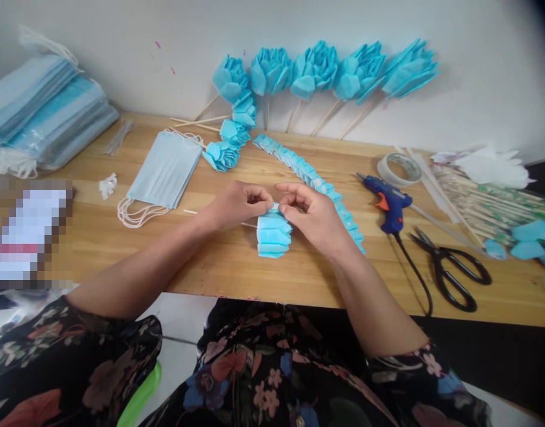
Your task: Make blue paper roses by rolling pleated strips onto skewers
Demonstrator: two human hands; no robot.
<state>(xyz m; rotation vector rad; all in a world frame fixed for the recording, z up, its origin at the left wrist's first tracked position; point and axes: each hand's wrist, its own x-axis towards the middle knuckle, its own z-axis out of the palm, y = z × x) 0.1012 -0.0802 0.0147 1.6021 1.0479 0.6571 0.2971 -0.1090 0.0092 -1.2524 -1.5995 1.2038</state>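
Note:
My left hand (241,204) and my right hand (310,213) meet above the middle of the table. Both pinch the upper edge of a pleated light-blue fabric strip (274,234), whose folds hang toward me. A thin wooden stick (191,212) runs behind my left hand toward the strip; whether it is joined there is hidden. Behind and beside my right hand curves a long row of folded blue pieces (316,178). To the left of my hands lies a stack of light-blue face masks (165,169) with white ear loops.
Blue fabric flowers on sticks (314,68) lean on the wall, several more below. At right are a blue glue gun (390,204), black scissors (450,267), a tape roll (399,169) and bundled sticks (481,196). Piled masks (45,107) and a blurred-out object (27,231) lie left.

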